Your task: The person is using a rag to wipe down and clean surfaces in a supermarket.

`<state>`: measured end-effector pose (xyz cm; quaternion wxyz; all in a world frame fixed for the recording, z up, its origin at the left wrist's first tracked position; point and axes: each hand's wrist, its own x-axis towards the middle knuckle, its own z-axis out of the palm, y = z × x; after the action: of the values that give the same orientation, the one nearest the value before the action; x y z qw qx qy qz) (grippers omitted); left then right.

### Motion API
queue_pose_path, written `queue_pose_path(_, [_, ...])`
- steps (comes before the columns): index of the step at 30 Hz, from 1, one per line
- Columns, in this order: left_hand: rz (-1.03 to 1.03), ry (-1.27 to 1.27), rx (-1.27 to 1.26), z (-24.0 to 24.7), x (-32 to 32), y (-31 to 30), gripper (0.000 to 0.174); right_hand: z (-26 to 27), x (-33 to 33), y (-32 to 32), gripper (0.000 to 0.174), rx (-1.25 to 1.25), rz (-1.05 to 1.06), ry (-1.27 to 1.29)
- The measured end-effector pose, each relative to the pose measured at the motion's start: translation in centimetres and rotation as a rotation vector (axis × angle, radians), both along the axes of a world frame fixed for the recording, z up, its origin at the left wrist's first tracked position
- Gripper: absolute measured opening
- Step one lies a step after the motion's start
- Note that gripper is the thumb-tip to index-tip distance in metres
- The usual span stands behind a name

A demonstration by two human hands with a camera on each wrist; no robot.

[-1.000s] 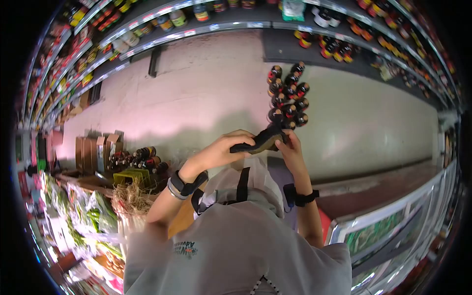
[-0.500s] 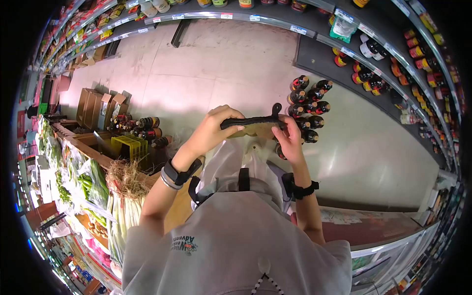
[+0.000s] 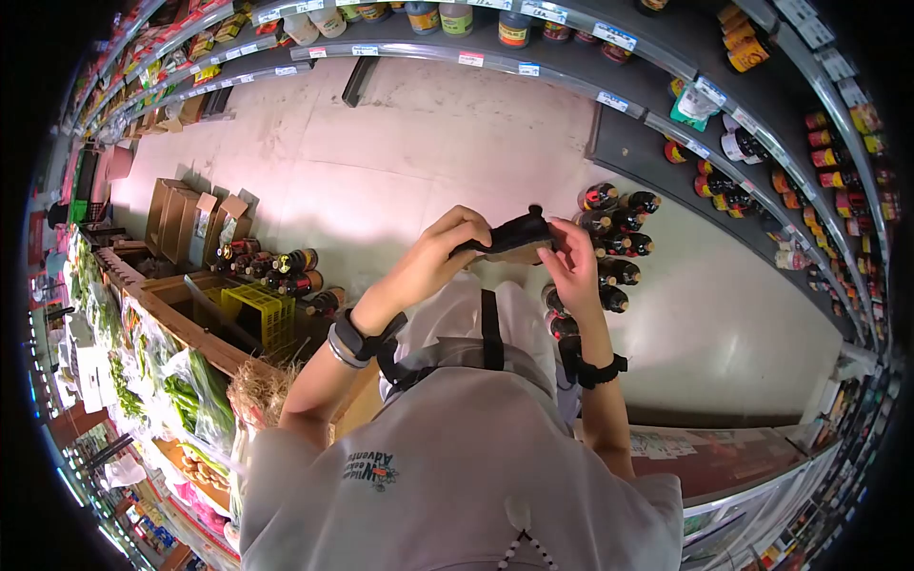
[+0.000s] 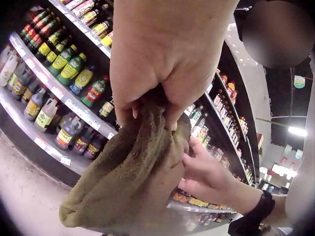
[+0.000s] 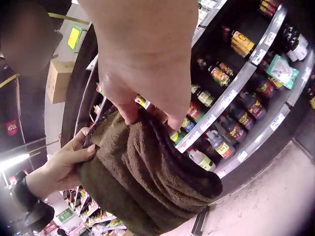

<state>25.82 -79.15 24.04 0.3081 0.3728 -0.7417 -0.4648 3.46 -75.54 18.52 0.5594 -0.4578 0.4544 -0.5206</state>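
Left hand [image 3: 433,252]: fingers curled in, thumb opposed, grips one end of a olive-brown cloth [image 3: 519,238] with a black edge. Right hand [image 3: 574,262]: fingers bent, gap to thumb nearly closed, pinches the other end by its edge. Cloth is up in the air between both hands, in front of the person's body, above the floor [image 3: 314,181]. In the wrist views it hangs in loose folds below the fingers; fabric looks fuzzy.

Left wrist has a black strapped device [image 3: 367,338] and a silver bracelet [image 3: 346,350]; right wrist has a black band [image 3: 598,371]. Person wears a light grey shirt [image 3: 457,438] with a printed logo [image 3: 369,468], light trousers [image 3: 443,309] and a beaded cord [image 3: 528,544].

Dark floor bottles [image 3: 624,244] stand grouped just beyond the right hand in the head view. More dark bottles [image 3: 297,283] are over on the left, near a yellow crate [image 3: 276,324] and opened cardboard boxes [image 3: 171,224]. Bagged greens [image 3: 195,390] at lower left. Shelves [image 3: 409,52] with price tags curve across the top, stocked with bottles and jars; a green-and-white packet [image 3: 695,109] sits on the right-hand stretch. Label text too small to read.
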Motion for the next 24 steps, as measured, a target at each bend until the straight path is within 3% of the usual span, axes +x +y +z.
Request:
queue_pose_path(2, [-0.005,0.025,0.035,-0.4,0.8,-1.1,0.025,-0.5,0.1,-1.3,0.028,-0.022,0.001,0.047])
queue_pose_path(4, [-0.018,0.047,0.061,-0.6,1.4,-2.3,0.025,-0.4,0.0,-2.9,0.021,-0.117,0.134,0.117])
queue_pose_path(13, [0.137,-0.089,0.086,-0.5,0.6,-6.7,0.024,-1.4,0.1,-8.2,0.019,-0.008,0.236,0.073])
queue_pose_path(15, [0.194,-0.157,0.415,0.4,-0.3,-7.7,0.034,-1.6,-0.2,-9.4,0.019,0.077,0.201,0.003])
queue_pose_path(19, [0.211,-0.247,0.189,-1.7,-1.6,-9.3,0.041,-1.9,-0.3,-12.3,0.018,0.018,0.251,0.035])
queue_pose_path(20, [0.160,-0.290,0.357,-2.0,-1.5,-9.8,0.035,-1.8,-0.3,-12.8,0.018,0.021,0.267,0.060])
queue_pose_path(24, [0.137,-0.283,0.556,-0.6,-2.0,-11.6,0.025,-2.3,0.1,-14.9,0.023,0.057,0.288,0.007])
